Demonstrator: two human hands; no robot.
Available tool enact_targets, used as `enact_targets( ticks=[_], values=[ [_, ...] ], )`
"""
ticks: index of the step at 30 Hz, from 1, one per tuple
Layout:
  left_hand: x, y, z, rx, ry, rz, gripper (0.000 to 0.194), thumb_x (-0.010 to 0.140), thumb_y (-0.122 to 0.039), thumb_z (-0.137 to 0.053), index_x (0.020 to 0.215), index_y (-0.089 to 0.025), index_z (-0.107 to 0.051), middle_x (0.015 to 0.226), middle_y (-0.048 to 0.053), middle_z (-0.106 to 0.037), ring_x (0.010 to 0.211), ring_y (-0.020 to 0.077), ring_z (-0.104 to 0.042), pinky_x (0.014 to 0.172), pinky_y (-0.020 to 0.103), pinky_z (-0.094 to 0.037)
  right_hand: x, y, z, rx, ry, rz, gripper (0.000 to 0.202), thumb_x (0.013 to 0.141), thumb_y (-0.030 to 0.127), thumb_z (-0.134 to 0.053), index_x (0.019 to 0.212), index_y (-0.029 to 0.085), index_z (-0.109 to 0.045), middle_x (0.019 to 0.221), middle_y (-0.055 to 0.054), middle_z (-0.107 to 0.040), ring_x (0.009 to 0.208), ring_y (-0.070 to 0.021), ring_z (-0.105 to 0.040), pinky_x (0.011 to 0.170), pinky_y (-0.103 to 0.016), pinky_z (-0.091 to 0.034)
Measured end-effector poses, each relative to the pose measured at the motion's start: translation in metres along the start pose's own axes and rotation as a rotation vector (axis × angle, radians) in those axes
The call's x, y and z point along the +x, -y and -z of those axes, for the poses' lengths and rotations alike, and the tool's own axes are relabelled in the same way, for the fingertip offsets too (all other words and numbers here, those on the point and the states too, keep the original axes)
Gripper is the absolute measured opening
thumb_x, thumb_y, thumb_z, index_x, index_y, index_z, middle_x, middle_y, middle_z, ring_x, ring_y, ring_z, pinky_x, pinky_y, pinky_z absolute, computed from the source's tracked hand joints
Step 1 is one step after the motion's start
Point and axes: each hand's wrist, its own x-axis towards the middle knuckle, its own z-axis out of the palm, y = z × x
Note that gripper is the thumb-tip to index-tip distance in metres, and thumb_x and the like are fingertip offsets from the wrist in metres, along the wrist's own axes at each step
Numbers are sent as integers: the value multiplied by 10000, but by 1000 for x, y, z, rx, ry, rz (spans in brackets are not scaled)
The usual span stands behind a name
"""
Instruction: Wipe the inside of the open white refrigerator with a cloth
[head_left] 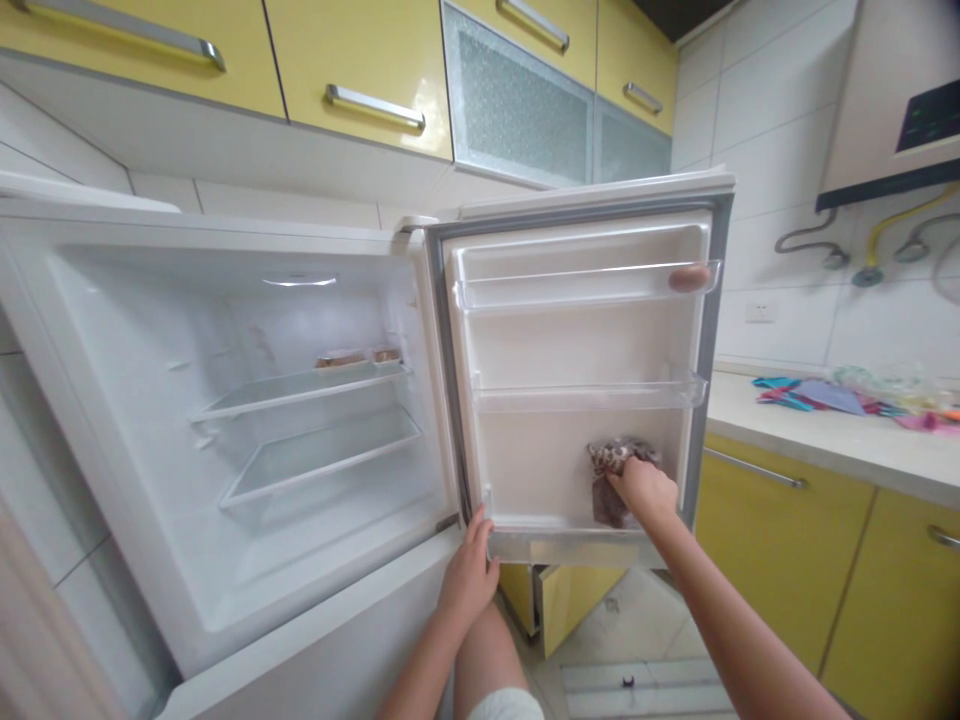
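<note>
At the far left, the open fridge [247, 450] shows two glass shelves. Small packages [343, 359] lie toward the back right of the upper shelf [300, 390]; the lower shelf [322, 458] slants beneath it.

Next comes the left hand [469, 572], at the hinge-side lower corner of the fridge door [551, 345]. Its forearm rises from the bottom edge of the view, leaning slightly right, with the back of the hand mostly toward the camera. The fingers are stretched upward and slightly apart, their tips at the left end of the bottom rack [555, 547], while the thumb sits out to the right.

The door stands open, its inner side facing the camera, with two clear racks above the bottom one. Low on its right half, just above the bottom rack, is a brown patterned cloth [611, 498], bunched up against the inner panel. The right hand [646, 490] holds it from the right: the forearm slants up and leftward from the lower right, the knuckles are bent, and the fingers are clamped on the cloth's upper part. A brown oval object [688, 277] sits at the right end of the top rack [562, 289].

Farther right, colourful cloths [825, 396] lie on the counter [810, 435].
</note>
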Motion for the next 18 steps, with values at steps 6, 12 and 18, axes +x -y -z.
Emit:
enact_targets(
  ticks=[6,12,18],
  values=[
    [-1,4,-1,-15,4,-10,570,809,-87,-472,1353,-258,-493,1694,74,-261,1442,233,-465,1166,424,-428,-15,24,-35,-213,129,251,243,878,220,-582,1014,117,-755,1135,-232,-747,1074,-326,-724,897,-423,-556],
    [-2,2,-1,-1,31,-12,568,818,-89,-445,1376,-197,-452,1710,121,-195,1454,252,-449,1170,422,-421,-19,58,-64,-328,304,492,278,894,344,-702,1093,149,-704,1205,-111,-726,1127,-243,-681,1015,-485,-531],
    [-1,5,-5,-41,14,-15,580,814,-97,-452,1383,-206,-435,1705,121,-212,1452,244,-452,1163,429,-438,-13,84,-81,-304,481,681,262,885,373,-723,1051,171,-705,1178,-78,-721,1140,-230,-658,1044,-501,-510]
  ],
)
